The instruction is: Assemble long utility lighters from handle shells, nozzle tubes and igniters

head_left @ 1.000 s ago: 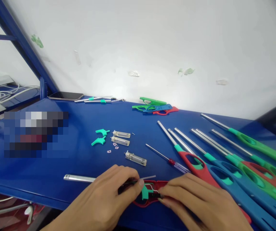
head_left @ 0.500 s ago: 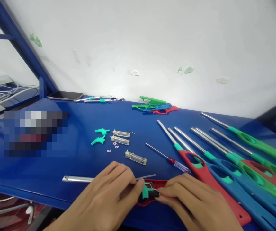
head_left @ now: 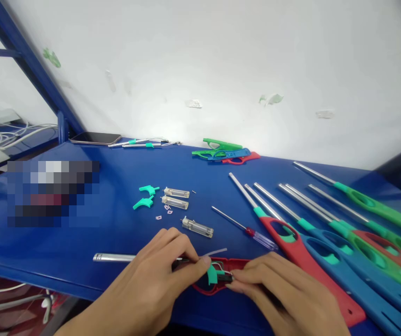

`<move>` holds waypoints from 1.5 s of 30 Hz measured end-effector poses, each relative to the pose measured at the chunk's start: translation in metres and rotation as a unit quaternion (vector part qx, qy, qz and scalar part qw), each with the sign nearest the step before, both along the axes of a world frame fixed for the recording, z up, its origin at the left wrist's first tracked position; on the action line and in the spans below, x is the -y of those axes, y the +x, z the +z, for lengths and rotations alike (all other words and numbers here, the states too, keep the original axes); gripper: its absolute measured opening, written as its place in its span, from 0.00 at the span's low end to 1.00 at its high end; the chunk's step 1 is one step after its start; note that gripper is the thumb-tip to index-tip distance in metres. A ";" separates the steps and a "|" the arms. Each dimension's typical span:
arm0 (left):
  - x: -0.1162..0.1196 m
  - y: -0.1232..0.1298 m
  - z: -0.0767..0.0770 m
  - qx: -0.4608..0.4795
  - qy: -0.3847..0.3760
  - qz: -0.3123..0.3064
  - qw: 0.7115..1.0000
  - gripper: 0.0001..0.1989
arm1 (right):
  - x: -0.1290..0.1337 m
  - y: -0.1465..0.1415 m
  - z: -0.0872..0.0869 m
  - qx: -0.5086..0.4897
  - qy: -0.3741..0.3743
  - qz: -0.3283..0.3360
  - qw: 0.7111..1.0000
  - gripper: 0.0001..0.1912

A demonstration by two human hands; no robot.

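Observation:
Low in the middle lies an open red lighter half-shell point(head_left: 205, 291) with a metal tube point(head_left: 114, 257) reaching out to its left. Inside the shell sit a teal trigger point(head_left: 212, 274), a thin white wire and a black igniter piece point(head_left: 224, 278). My left hand point(head_left: 167, 275) is closed over the shell's left end, its thumb against the trigger; the other fingertips are partly hidden. My right hand point(head_left: 280, 289) pinches the igniter's right end between thumb and fingers. A thin clear tube point(head_left: 217, 252) sticks out above the shell.
Beyond my hands lie clear fuel tanks point(head_left: 197, 227), teal triggers point(head_left: 143, 202), small pink clips point(head_left: 158, 217) and a screwdriver point(head_left: 261, 239). Several whole lighters point(head_left: 326, 280) fill the right. Loose shells point(head_left: 233, 151), metal tubes point(head_left: 140, 145) and a phone point(head_left: 95, 138) lie along the wall.
My left fingers have shifted slightly up, uncovering a dark part beneath them. The trigger and igniter have moved a little within the shell; my right hand keeps its pinch.

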State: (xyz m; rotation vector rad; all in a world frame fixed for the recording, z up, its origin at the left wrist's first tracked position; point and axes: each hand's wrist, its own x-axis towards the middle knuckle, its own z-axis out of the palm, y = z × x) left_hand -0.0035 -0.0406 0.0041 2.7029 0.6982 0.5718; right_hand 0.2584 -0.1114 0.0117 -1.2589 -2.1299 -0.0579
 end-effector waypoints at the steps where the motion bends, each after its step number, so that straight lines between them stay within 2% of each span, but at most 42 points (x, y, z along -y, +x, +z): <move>1: 0.000 0.001 0.001 -0.004 0.002 -0.002 1.000 0.32 | 0.000 0.000 0.001 -0.002 -0.001 0.001 1.000 0.22; 6: 0.000 0.012 0.017 -0.015 0.033 -0.012 0.999 0.17 | -0.001 0.000 0.004 -0.001 0.002 0.002 1.000 0.19; 9: 0.001 0.017 0.026 -0.019 0.050 -0.004 0.999 0.22 | -0.001 0.000 0.005 -0.001 0.002 0.002 1.000 0.19; 13: 0.002 0.018 0.031 -0.046 0.149 -0.002 0.988 0.26 | -0.002 -0.002 0.004 0.002 0.001 -0.002 1.000 0.21; 15: 0.002 0.019 0.031 -0.051 0.176 -0.005 0.983 0.28 | -0.002 -0.002 0.003 0.004 0.004 -0.004 1.000 0.21; 18: 0.000 0.023 0.028 -0.037 0.179 -0.022 0.983 0.31 | 0.000 -0.002 0.000 0.010 -0.002 -0.008 1.000 0.21; 23: -0.002 0.025 0.026 -0.011 0.174 -0.038 0.984 0.26 | 0.001 -0.002 -0.004 0.027 0.001 -0.014 1.000 0.26; 27: -0.004 0.022 0.028 -0.019 0.169 -0.036 0.985 0.27 | 0.001 -0.005 -0.005 0.034 0.015 -0.032 0.999 0.27; 31: -0.006 0.021 0.027 -0.014 0.138 -0.031 0.990 0.25 | 0.001 -0.008 -0.001 0.019 0.026 -0.041 0.999 0.26; 37: -0.009 0.021 0.024 0.010 0.140 -0.031 0.990 0.26 | 0.001 -0.009 0.004 0.030 0.049 -0.039 0.998 0.24; 45: -0.009 0.020 0.025 0.007 0.137 -0.027 0.990 0.27 | 0.007 -0.006 -0.001 0.065 0.062 -0.043 0.995 0.21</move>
